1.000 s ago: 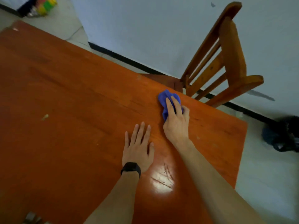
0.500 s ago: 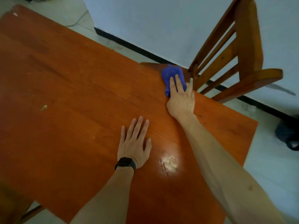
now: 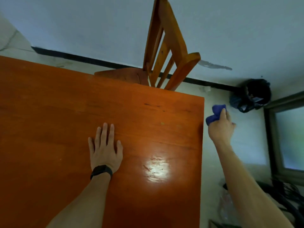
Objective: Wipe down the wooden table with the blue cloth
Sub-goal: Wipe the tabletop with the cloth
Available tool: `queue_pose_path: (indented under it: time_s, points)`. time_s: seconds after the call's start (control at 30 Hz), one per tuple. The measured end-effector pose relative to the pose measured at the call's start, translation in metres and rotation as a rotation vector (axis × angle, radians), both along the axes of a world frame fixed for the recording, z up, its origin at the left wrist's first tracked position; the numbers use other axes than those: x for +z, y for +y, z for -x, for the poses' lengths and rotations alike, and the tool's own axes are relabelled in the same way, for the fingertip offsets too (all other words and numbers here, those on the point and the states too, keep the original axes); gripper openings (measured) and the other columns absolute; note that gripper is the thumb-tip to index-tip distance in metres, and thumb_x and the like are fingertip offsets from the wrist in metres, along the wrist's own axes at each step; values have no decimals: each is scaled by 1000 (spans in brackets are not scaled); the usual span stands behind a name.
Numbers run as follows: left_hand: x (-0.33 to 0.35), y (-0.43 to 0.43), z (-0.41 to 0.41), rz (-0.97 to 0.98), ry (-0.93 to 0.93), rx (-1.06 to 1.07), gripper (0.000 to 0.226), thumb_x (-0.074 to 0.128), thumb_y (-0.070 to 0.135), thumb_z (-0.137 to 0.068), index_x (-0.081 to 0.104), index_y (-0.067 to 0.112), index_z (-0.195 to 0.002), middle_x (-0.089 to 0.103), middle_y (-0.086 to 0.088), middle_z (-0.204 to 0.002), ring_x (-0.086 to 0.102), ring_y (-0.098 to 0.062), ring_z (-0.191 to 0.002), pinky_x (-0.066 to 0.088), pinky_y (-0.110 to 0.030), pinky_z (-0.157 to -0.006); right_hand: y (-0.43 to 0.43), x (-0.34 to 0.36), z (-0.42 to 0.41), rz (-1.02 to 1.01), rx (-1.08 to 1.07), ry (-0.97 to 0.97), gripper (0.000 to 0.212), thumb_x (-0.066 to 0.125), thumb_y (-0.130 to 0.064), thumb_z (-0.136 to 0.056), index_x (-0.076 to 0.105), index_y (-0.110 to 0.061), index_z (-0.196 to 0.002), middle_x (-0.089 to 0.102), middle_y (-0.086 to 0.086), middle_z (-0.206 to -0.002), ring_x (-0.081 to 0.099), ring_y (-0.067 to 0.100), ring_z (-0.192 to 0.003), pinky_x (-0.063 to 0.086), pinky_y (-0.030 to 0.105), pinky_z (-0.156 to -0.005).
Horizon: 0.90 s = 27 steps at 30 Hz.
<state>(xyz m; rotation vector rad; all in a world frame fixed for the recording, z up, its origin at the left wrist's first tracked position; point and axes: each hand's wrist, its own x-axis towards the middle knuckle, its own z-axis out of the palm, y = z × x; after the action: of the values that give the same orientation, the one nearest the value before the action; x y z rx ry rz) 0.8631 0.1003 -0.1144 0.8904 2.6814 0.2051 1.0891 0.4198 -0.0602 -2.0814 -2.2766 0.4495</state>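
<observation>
blue cloth (image 3: 214, 113) sits bunched in my right hand (image 3: 221, 127), whose fingers are curled round it. it is off the wooden table (image 3: 148, 112) altogether, held in the air just past the table's right edge and above the floor. my left hand (image 3: 105, 148) lies flat on the top with fingers straight, grasping nothing, a black wristband (image 3: 101, 171) at the wrist. i judge this to be a shake-out or a reset between strokes. to do it well i would bring the cloth onto the board near the far right corner, beside the wooden chair (image 3: 166, 51), flatten it under the palm rather than leave it balled, and draw overlapping passes along the grain toward me. the scuffed patch under the glare (image 3: 157, 168) looks to want firmer pressure. the left hand covers wood that needs wiping too, so i would shift it onto a finished strip.
</observation>
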Motion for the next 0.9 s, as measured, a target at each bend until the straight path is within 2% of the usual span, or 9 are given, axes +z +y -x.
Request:
queue_pose_path:
  time_s: [0.13,0.2,0.3,0.4,0.5,0.6,0.7,0.8,0.9]
  points:
    - [4,1,-1,-7,-9,-7,66,15,53,-97,-3,33,-157,-6,6,-166,-9,-17,-152,-1,-51,-122,-100,2,39,-170,201,261,61,50,4,-87,40,-3,-146,38,17,-153,45,40,-122,25,30,-101]
    - [9,-2,-2,-22,-35,-11,66,17,53,-98,0,31,-158,-5,6,-166,-8,-16,-152,0,-50,-123,-150,-3,60,-166,305,342,55,50,-2,-89,45,-6,-144,40,14,-152,43,38,-115,30,33,-101]
    - [19,-5,5,-73,-85,2,63,29,50,-98,15,33,-157,10,7,-165,6,-15,-152,5,-47,-122,-202,-17,80,-76,425,187,52,51,-36,-92,48,-20,-142,35,4,-156,37,39,-127,37,50,-102]
    - [29,-16,40,-180,-179,-22,55,35,44,-100,28,33,-153,28,9,-160,22,-15,-146,13,-42,-117,-209,-29,93,-97,321,39,52,58,-55,-90,50,-23,-130,34,4,-157,39,42,-129,38,52,-99]
    - [28,-45,107,-235,-115,-24,53,34,42,-100,35,29,-151,29,5,-159,26,-20,-145,18,-46,-117,-203,-22,114,-194,303,57,35,57,-40,-96,53,-9,-112,54,20,-137,51,41,-107,41,50,-89]
    - [26,-68,180,-206,-28,24,53,37,40,-102,30,26,-153,20,0,-163,20,-24,-148,15,-51,-119,-216,-1,172,-127,329,251,27,59,-17,-96,52,-4,-118,62,21,-119,56,39,-100,43,48,-90]
    - [23,-86,242,-125,17,11,59,31,44,-103,17,27,-157,6,0,-166,6,-21,-152,3,-49,-121,-247,8,264,-110,515,275,46,52,-21,-99,41,-15,-143,53,12,-135,50,31,-112,42,43,-99]
    - [9,-110,275,-71,36,18,64,16,52,-99,9,28,-158,4,1,-166,2,-18,-152,4,-53,-122,-275,4,366,-128,693,211,56,52,-23,-96,35,-24,-149,40,11,-146,46,33,-110,46,45,-96]
    - [-5,-118,278,-98,48,43,62,18,50,-99,20,27,-157,15,1,-165,9,-18,-152,8,-53,-122,-293,-6,449,-93,848,125,64,51,-26,-94,26,-33,-152,22,4,-159,36,37,-125,40,47,-100]
